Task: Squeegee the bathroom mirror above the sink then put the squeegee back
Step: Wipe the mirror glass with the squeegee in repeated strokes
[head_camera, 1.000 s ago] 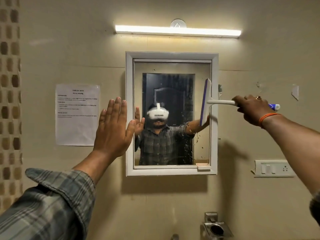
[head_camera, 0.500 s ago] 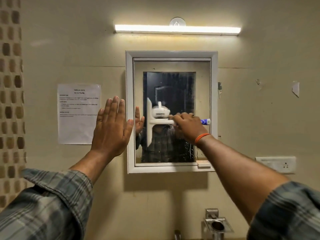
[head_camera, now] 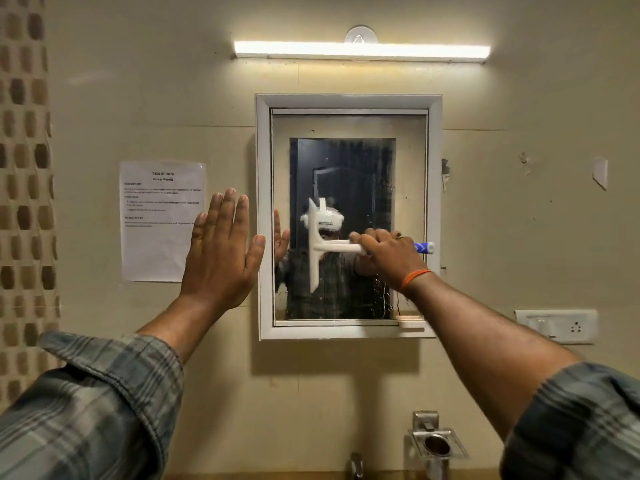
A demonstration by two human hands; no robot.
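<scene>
Head view: right hand (head_camera: 391, 256) grips the white squeegee (head_camera: 317, 244) by its handle, blade upright against the wet mirror (head_camera: 349, 161) just left of its knuckles, while the flat, open left hand (head_camera: 221, 252) braces the wall beside the frame.

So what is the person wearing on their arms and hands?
Both arms have grey-blue checked shirt sleeves, pushed back so the forearms are bare. The left sleeve has a folded cuff. The right hand has an orange band round the wrist and a small ring on one finger. The left hand wears nothing that shows.
</scene>
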